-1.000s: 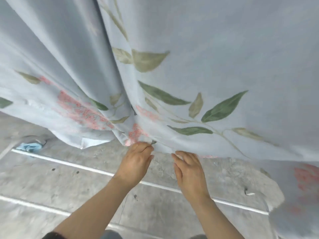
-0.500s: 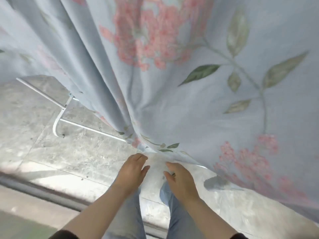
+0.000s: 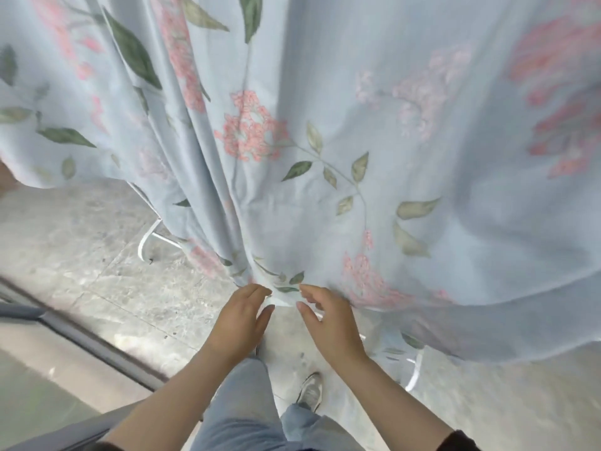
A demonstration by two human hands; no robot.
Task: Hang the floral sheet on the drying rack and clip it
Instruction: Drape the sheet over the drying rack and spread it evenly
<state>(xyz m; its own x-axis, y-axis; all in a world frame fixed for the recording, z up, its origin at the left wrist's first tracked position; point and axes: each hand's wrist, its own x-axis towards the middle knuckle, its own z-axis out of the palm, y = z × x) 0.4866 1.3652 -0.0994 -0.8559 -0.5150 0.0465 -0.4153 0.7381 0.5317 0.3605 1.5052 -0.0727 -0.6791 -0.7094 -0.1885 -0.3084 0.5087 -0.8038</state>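
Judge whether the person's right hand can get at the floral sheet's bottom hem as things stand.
Probably yes: the right hand lies at the hem of the floral sheet, nothing in between.
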